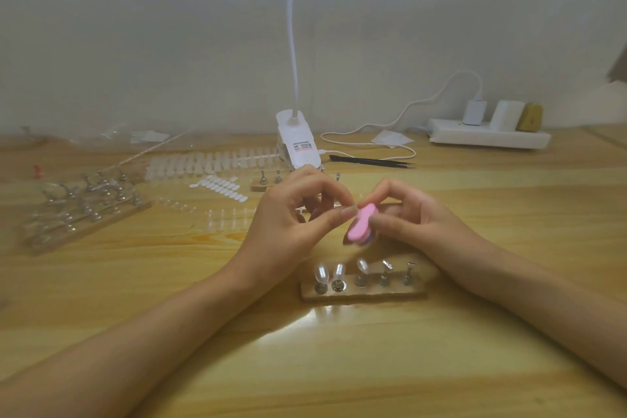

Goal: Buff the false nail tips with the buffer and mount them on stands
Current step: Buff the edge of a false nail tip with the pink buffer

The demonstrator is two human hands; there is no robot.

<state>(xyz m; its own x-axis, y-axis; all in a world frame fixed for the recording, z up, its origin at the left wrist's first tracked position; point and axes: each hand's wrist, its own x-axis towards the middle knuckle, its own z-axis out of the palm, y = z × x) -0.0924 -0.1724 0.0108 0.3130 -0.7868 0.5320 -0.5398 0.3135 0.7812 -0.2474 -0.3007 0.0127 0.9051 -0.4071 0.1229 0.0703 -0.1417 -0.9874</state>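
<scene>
My right hand (410, 214) grips a small pink buffer (362, 222) between thumb and fingers. My left hand (298, 210) pinches something tiny against the buffer's upper end; the nail tip itself is too small to make out. Just in front of both hands lies a clear base (417, 295) with several metal stands. Three of them carry clear nail tips (320, 274); the two at the right are bare.
Strips of false nail tips (210, 163) and loose white tabs (220, 185) lie behind my hands. Another block of stands (84, 207) sits at the left. A clip lamp base (298, 142), black tweezers (373, 161), a cable and a power strip (488, 136) stand at the back.
</scene>
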